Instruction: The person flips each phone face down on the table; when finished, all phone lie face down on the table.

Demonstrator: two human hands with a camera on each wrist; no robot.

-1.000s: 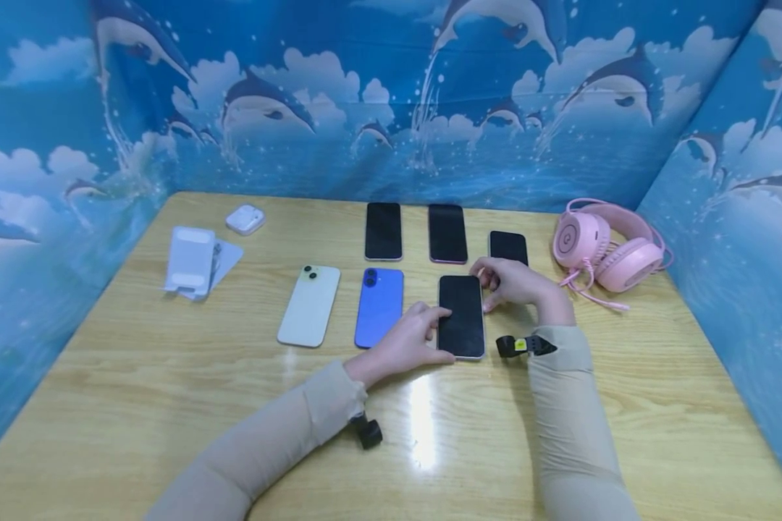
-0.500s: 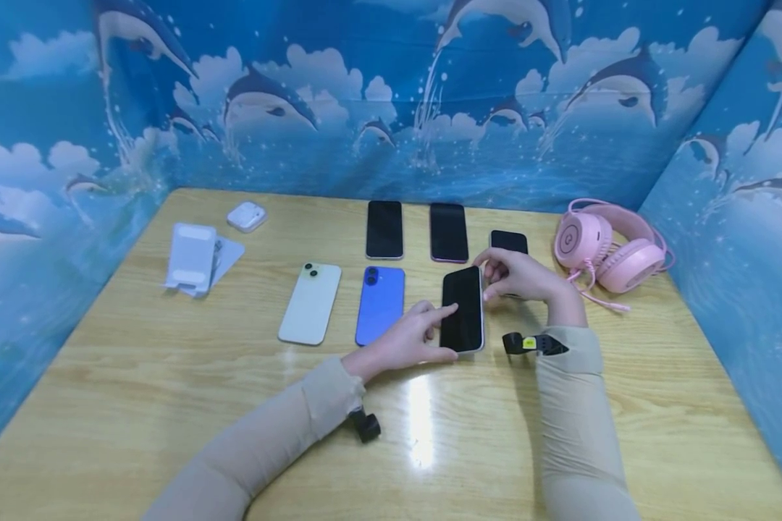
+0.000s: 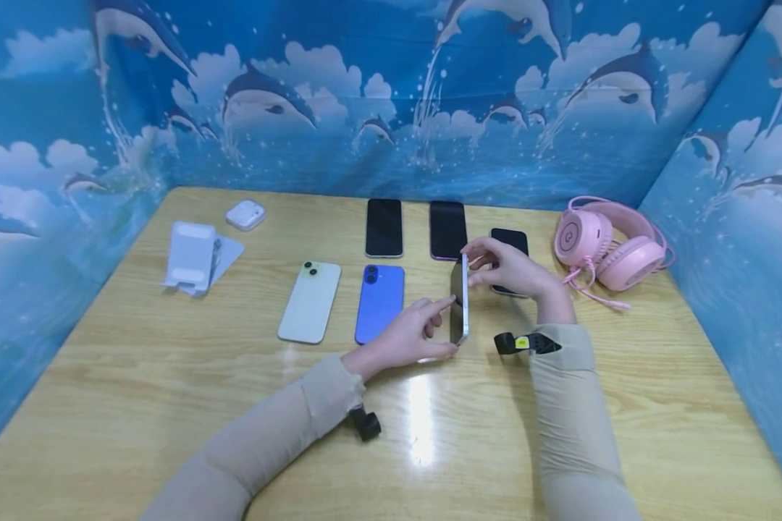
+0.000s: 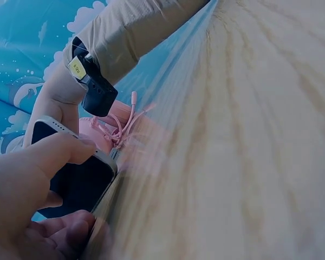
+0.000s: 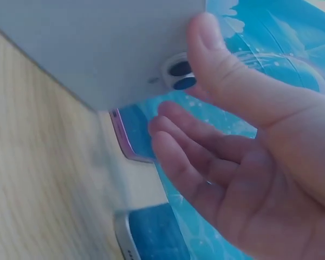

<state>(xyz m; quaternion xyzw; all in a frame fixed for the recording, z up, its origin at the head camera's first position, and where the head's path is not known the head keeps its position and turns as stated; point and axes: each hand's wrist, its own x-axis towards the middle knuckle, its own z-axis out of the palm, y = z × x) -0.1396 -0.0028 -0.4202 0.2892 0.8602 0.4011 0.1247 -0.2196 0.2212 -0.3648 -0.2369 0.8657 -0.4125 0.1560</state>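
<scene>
A smartphone with a black screen and pale back [image 3: 465, 307] stands tipped up on its long edge, with its screen turned toward the left. My left hand [image 3: 413, 329] holds its near end, thumb at the bottom edge and index finger against the screen. The left wrist view shows that thumb lying across the end of the phone [image 4: 78, 187]. At the far end, my right hand [image 3: 510, 273] pinches the upper corner. In the right wrist view, the right thumb [image 5: 211, 46] presses beside the two camera lenses [image 5: 181, 75] on the back.
Left of the hands lie a blue phone [image 3: 379, 304] and a pale yellow one [image 3: 309, 304], backs up. Several black-screened phones, including one at the back [image 3: 384, 228], lie behind. Pink headphones [image 3: 609, 246] sit right; a white earphone case [image 3: 245, 216] and a white stand [image 3: 191, 257] sit left.
The phone has gone from lying flat to standing on its long edge, its right side lifted and swung leftward by my right hand. My left hand has stayed nearly in place.
</scene>
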